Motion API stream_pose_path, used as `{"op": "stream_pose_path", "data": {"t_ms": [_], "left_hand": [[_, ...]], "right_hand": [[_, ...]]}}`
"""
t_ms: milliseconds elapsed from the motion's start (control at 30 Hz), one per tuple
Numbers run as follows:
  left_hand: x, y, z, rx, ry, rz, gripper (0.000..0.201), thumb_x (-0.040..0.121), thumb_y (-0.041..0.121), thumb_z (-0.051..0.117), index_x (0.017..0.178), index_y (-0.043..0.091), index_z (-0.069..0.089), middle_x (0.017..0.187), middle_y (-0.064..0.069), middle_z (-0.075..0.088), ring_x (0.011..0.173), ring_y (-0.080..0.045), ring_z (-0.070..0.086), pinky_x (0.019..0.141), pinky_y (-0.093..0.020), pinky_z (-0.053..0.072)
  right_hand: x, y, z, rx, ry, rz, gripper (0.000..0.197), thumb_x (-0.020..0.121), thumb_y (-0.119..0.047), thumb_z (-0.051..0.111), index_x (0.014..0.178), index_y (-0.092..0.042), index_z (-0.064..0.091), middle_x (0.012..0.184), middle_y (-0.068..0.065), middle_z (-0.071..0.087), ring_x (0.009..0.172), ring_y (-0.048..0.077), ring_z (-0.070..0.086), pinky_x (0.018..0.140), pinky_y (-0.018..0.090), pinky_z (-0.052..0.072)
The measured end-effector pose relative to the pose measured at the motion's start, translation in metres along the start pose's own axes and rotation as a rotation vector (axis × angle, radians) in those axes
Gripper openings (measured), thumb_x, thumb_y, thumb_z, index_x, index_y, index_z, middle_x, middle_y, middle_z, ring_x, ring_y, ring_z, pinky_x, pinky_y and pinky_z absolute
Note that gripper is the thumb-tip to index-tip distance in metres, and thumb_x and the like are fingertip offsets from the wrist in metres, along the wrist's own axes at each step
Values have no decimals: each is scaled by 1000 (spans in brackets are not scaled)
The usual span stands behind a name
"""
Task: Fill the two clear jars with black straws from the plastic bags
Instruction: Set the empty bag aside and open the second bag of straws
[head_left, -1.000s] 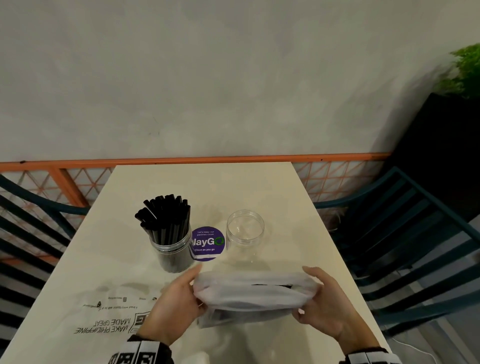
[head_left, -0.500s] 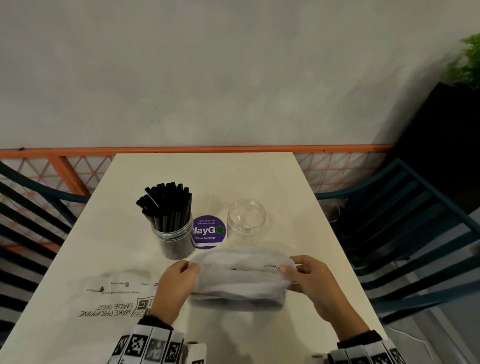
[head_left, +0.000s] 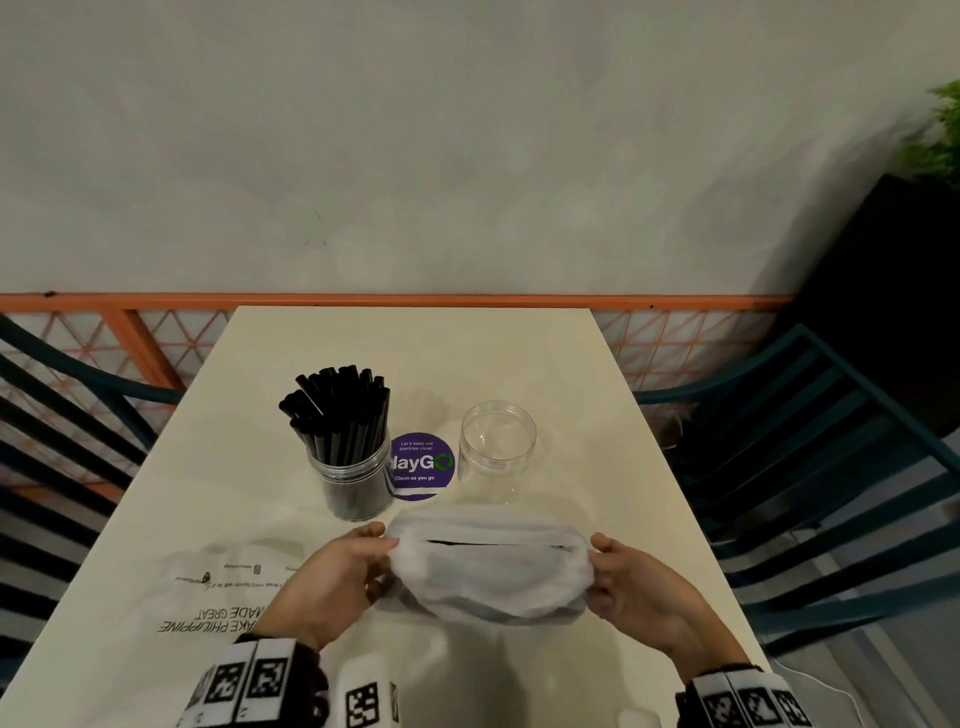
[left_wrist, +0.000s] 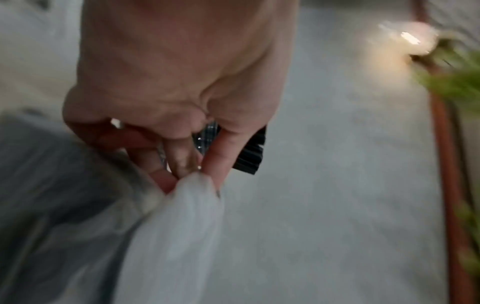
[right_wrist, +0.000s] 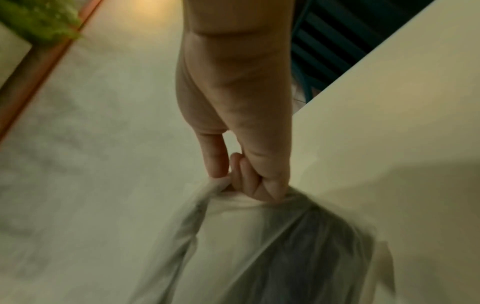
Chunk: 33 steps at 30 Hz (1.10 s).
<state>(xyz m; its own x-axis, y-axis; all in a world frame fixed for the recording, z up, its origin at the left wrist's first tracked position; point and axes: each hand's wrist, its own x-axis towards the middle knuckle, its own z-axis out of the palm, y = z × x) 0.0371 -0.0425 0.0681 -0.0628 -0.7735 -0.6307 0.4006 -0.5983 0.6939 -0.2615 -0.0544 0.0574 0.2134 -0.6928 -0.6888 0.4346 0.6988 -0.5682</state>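
Observation:
Both hands hold a cloudy white plastic bag (head_left: 491, 564) above the near part of the cream table (head_left: 519, 353). My left hand (head_left: 387, 545) pinches the bag's left end (left_wrist: 193, 185), and my right hand (head_left: 597, 556) grips its right end (right_wrist: 249, 197). Dark straws show through the film, and a thin dark slit runs along the bag's stretched top. Behind the bag stands an empty clear jar (head_left: 497, 449). To its left, a second jar (head_left: 356, 480) is packed with upright black straws (head_left: 340, 415).
A round purple sticker (head_left: 421, 465) lies between the jars. A flat printed plastic bag (head_left: 208, 603) lies on the table at the left. Dark slatted chairs (head_left: 831, 467) flank both sides, with an orange railing (head_left: 395, 300) and a grey wall behind.
The bag's mouth was bunched narrower half a second ago; now both hands have drawn apart and stretched it wide again. The jars have not moved.

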Motion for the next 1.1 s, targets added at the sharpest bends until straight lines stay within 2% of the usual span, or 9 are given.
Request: {"op": "stream_pose_path", "data": {"t_ms": [100,233,333,433,533,700,800,967,1100], "left_hand": [[-2,-4,-5,-173,-105,-76,33,70,8,53,103,6,52,93,-15,56,76,-23,47,70,-32,37],[-11,-3,7,-89,-153,-30,28,83,15,43,66,5,63,67,-10,60,56,-18,52,60,-29,41],[-19,0,15,21,-208,32,26,79,39,59,81,13,60,61,-2,61,53,-12,53,56,-25,39],[-10,-4,9,292,-96,131,56,70,13,76,115,15,43,78,-8,62,67,-17,53,60,-25,40],[-7,-12,13,570,47,199,57,76,4,69,121,19,37,92,-16,58,75,-18,54,59,-21,42],[6,-18,4,827,298,325,28,72,15,69,94,14,53,98,-9,53,93,-24,53,77,-32,43],[5,-22,2,1014,380,386,4,75,13,65,76,13,61,81,-5,60,80,-21,54,62,-24,37],[6,-27,3,927,297,373,14,71,10,71,67,22,65,69,0,66,69,-18,58,60,-21,41],[5,-25,11,653,222,353,11,81,6,64,75,14,69,68,0,66,66,-15,57,57,-19,42]], "right_hand": [[-8,-5,-3,177,-58,54,36,43,13,76,62,-8,54,57,6,43,43,15,33,37,24,31],[-13,-10,-8,117,24,27,15,73,0,49,62,-3,57,44,2,40,34,11,30,38,22,28],[-16,-8,-11,-93,28,-23,13,77,-16,63,67,-9,61,52,1,48,43,11,36,41,22,32],[-19,-5,-13,-404,33,-125,27,67,-16,73,81,-17,50,73,2,60,63,14,48,49,23,34],[-22,-5,-5,-593,115,-192,34,64,-17,70,92,-16,51,90,10,63,77,20,49,57,24,36],[-22,-2,5,-747,223,-305,15,91,-16,52,97,-6,63,86,5,64,72,14,47,61,22,38],[-23,4,10,-825,240,-383,12,91,-12,54,92,-6,64,86,5,62,75,15,54,60,20,44],[-14,10,5,-786,372,-425,26,76,-6,72,96,-17,60,93,9,64,88,26,62,71,29,51],[-5,16,4,-768,430,-411,10,83,-9,64,93,-8,65,89,10,70,82,25,65,76,41,56]]}}
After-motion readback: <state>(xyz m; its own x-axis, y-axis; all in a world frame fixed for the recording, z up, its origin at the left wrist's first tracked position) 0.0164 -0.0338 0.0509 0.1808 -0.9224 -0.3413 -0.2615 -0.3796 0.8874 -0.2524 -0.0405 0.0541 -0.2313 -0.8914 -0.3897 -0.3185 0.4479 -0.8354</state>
